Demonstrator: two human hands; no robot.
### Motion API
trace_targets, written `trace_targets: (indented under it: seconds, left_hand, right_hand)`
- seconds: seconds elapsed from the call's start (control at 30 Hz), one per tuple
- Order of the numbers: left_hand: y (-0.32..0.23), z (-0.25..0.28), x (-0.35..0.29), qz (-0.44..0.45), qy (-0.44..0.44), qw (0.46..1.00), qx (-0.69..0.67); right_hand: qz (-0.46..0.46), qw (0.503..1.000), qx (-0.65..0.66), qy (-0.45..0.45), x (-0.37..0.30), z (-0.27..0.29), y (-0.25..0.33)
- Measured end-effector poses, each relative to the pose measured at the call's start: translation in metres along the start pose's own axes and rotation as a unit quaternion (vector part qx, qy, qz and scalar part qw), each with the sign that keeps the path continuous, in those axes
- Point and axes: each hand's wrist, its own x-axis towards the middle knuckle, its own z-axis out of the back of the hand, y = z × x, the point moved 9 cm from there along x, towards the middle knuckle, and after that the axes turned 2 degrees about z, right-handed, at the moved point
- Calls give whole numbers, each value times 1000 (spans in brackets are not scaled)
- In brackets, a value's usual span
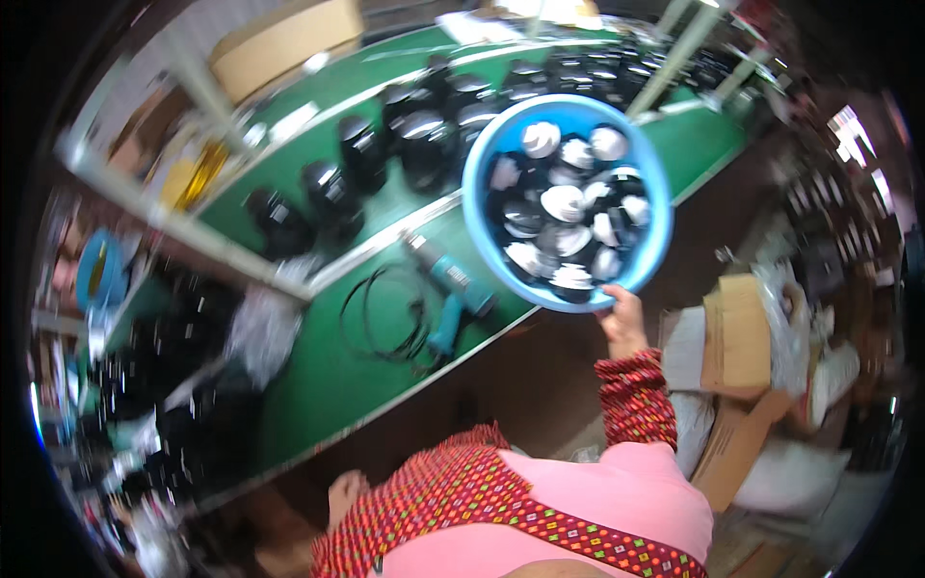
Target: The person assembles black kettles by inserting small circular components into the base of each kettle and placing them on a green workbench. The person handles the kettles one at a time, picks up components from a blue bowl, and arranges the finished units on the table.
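My right hand [624, 323] is closed on the near rim of a round blue basin [663, 226]. Inside lie several black, shiny rounded parts with white or silvery caps [564, 203]. The basin is over the front edge of a green workbench [318, 395]. Low and to the left, my left hand [347, 489] hangs beside my body, apart from the bench; its fingers are too blurred to read. Nearest to it on the bench top lies a teal heat gun [458, 284] with a coiled black cable [385, 318].
Rows of glossy black rounded parts [424, 149] stand behind a pale rail on the bench. Metal posts [193, 226] rise from it. Clear plastic bags [262, 332] are at the left. Cardboard boxes [737, 332] and white sacks [790, 477] crowd the floor at the right.
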Motion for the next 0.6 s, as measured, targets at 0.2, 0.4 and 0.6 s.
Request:
trace_targets:
  seconds: [0.2,0.4,0.6]
  left_hand:
    - [-121,-3,-30,-61,-14,997,33]
    - [-47,95,-83,-21,-95,995,13]
    - [5,187,-118,-29,-193,980,-41]
  right_hand:
    - [-85,994,-66,19,-178,-28,-58]
    - [-234,966,-88,68,-267,-61,-217]
    - [-223,966,-118,51,-277,-111,-285]
